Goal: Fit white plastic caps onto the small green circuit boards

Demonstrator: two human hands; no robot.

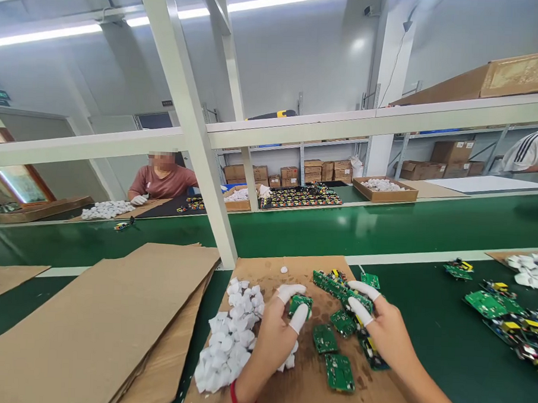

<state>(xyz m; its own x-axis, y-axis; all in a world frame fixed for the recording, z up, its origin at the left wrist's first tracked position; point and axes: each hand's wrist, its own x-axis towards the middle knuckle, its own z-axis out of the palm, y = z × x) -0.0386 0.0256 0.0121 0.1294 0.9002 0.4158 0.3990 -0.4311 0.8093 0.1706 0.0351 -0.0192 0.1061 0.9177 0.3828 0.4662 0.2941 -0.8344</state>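
Note:
My left hand (281,321), with white finger cots on its thumb and fingertips, pinches a small green circuit board (301,305). My right hand (380,319), also in finger cots, closes its thumb and forefinger around a circuit board (358,298) at the near end of a row of boards (330,283). Loose circuit boards (340,372) lie between and below the hands on a cardboard sheet (296,387). Left of my left hand is a heap of crumpled-looking white pieces (229,342); a single white piece (284,270) lies farther back.
A white post (188,115) rises in front of me. Flat cardboard (107,319) lies to the left. More circuit boards (509,319) are piled at right. Beyond the green belt (294,235), a person (163,179) sits beside white pieces; another person's sleeve (527,150) shows far right.

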